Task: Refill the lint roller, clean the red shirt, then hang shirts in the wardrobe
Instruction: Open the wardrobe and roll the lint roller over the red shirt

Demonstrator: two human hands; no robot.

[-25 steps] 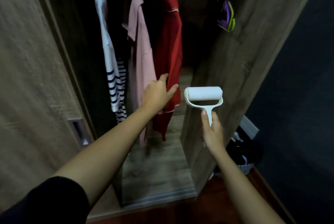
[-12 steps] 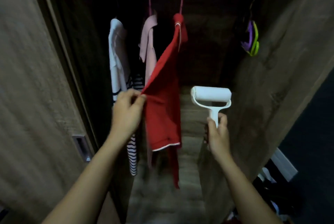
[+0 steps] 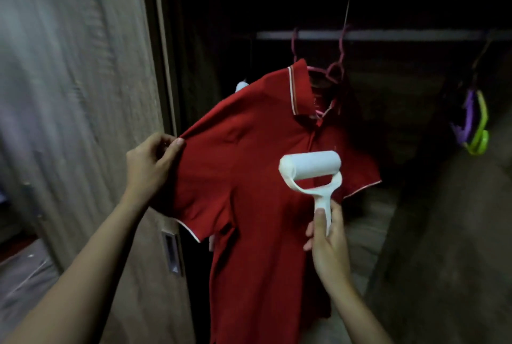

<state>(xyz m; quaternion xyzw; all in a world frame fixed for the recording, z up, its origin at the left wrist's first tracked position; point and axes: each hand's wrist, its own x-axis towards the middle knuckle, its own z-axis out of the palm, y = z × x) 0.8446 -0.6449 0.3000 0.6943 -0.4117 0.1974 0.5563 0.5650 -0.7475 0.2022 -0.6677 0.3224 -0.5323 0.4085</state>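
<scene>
A white lint roller is clasped by its handle in the right hand, its roll laid against the chest of a red polo shirt. The shirt's sleeve is pinched taut by the left hand; the shirt is hung on a pink hanger from the wardrobe rail.

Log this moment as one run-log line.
step: clean red shirt | left hand: pinching sleeve, spreading shirt | right hand: holding lint roller over chest | shirt: on hanger
</scene>
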